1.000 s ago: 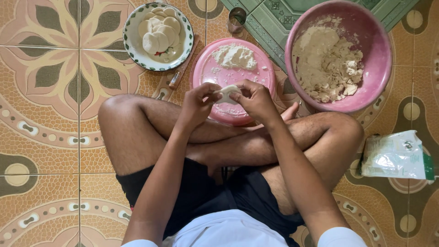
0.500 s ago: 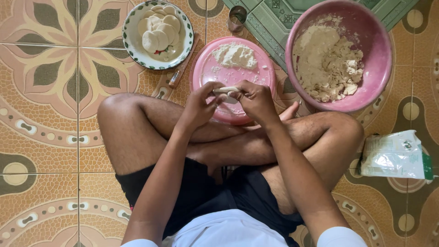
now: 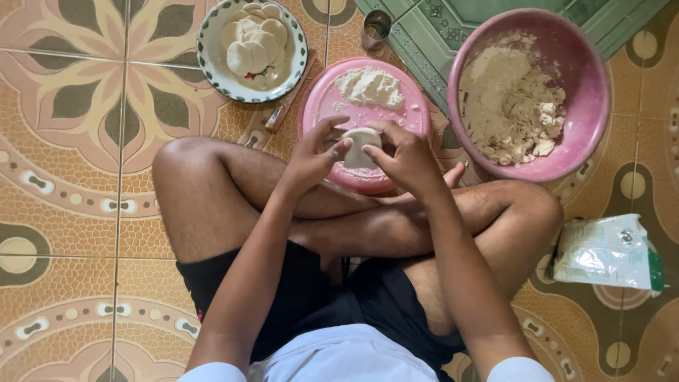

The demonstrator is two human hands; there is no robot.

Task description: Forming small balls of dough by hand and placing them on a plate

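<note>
I sit cross-legged on a patterned tile floor. Both hands hold one flat round piece of pale dough (image 3: pixel 359 146) between the fingertips, just above a pink plate (image 3: pixel 318 106). My left hand (image 3: pixel 315 157) grips its left edge and my right hand (image 3: pixel 404 157) grips its right edge. The pink plate carries a small heap of white flour (image 3: pixel 368 86) at its far side. Much of the dough disc is covered by my fingers.
A white patterned bowl (image 3: pixel 212 67) with several flattened dough rounds (image 3: pixel 253 44) stands at the far left. A big pink basin (image 3: pixel 594 85) of crumbly dough (image 3: pixel 511 99) sits at the far right. A small metal cup (image 3: pixel 376 25), a knife (image 3: pixel 286 106) and a plastic bag (image 3: pixel 610 253) lie nearby.
The dough piece has been turned and pressed between both hands, from edge-on to a flat round facing up. The hands stay above the pink plate.
</note>
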